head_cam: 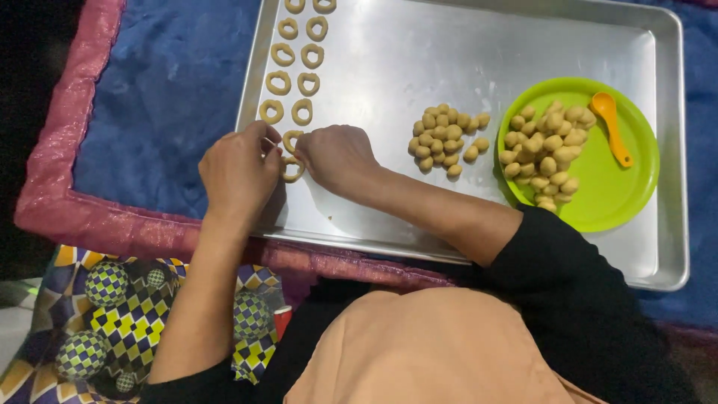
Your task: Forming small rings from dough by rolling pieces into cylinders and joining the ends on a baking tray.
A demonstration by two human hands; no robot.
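My left hand (238,173) and my right hand (336,155) meet at the near left part of a large metal tray (389,52). Both pinch a pale dough ring (292,170) lying on the tray, fingertips closed around it. Another ring (291,139) lies just above it, partly hidden by my fingers. Two columns of several dough rings (292,75) run up the tray's left side.
A pile of small dough balls (446,139) sits mid-tray. A green plate (613,187) at the right holds more dough balls (547,144) and an orange spoon (612,126). The tray rests on a blue cloth (164,97) with a pink border (67,135).
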